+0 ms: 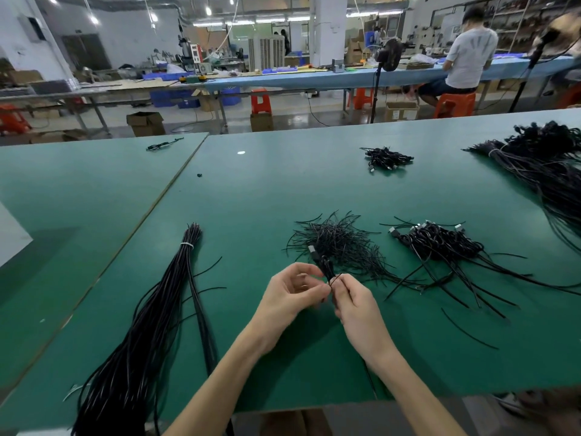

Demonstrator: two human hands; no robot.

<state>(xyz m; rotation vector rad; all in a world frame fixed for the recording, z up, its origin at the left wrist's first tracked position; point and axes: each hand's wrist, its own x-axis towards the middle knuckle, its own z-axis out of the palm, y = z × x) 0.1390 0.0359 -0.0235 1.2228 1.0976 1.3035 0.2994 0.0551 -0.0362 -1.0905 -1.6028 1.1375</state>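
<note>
Both grips closed: my left grip (292,297) and right grip (355,305) pinch one coiled black cable (323,265) near the counter's (251,199) front edge.

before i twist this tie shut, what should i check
1. Left hand pinches the coiled cable: ok.
2. Right hand pinches the tie: ok.
3. Tie wrapped fully round the coil: cannot tell, fingers hide it.
4. Spare ties lie just behind the hands: ok.
5. Finished cables piled apart, to the right: ok.
</note>
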